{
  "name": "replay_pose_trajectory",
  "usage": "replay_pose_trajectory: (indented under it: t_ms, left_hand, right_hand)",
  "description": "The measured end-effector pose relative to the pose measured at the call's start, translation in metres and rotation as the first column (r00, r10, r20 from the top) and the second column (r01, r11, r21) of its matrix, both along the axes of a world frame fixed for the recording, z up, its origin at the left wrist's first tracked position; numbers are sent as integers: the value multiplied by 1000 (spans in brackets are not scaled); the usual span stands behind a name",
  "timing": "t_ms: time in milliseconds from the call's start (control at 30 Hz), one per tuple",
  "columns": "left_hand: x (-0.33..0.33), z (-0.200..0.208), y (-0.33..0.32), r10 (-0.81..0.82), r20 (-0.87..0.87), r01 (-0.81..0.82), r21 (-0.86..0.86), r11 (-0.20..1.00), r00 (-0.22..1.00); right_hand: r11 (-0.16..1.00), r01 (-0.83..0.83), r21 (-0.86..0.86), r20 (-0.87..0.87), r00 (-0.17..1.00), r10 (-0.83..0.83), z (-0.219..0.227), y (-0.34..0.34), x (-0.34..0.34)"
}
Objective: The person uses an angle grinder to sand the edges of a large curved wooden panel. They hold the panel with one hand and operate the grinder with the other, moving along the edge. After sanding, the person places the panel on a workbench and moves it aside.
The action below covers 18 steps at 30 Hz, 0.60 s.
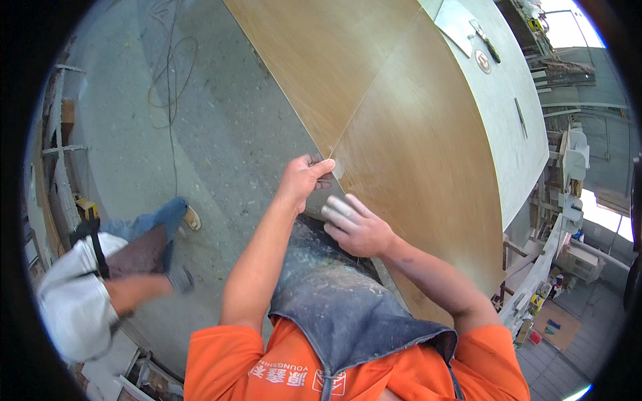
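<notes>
The left hand (313,175) reaches to the near edge of the wooden board (418,144) before the person, thumb over curled fingers; its grip cannot be told. The right hand (358,227), loosely open and empty, hovers nearby. White lettering (276,374) marks the orange shirt (221,357).

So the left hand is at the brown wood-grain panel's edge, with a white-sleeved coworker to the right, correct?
No, the head view shows the white-sleeved coworker to the left; the left hand is at the edge of the brown wood-grain panel.
</notes>
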<state>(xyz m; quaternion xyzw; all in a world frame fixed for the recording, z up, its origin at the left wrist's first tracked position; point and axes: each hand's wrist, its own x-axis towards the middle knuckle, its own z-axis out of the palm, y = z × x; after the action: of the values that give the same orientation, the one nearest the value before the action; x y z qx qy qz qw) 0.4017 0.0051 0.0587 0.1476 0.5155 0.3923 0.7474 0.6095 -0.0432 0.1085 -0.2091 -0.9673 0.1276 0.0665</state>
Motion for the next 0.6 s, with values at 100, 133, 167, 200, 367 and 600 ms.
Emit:
replay_pose_trajectory:
  t_ms: [100,133,167,200,367,600]
  left_hand:
    - [2,5,-6,2,-10,-2,3,1000,1000]
    - [2,8,-9,-1,-23,1,3,1000,1000]
    - [3,9,-9,-7,-33,7,4,1000,999]
    - [4,12,-10,6,-34,-6,-7,1000,999]
    - [7,8,-13,56,3,-56,-70,996,998]
    - [10,10,-18,84,45,-81,-66,995,995]
  right_hand:
    - [963,-242,-118,-2,970,244,5,11,-1]
    - [952,-269,-148,22,961,276,4,16,-3]
    - [940,-292,-178,49,951,305,3,22,-4]
    - [948,-288,-137,-8,957,289,1,26,-10]
    - [956,-259,-135,109,955,274,-5,23,-13]
    - [950,-280,-135,173,938,301,-7,19,-13]
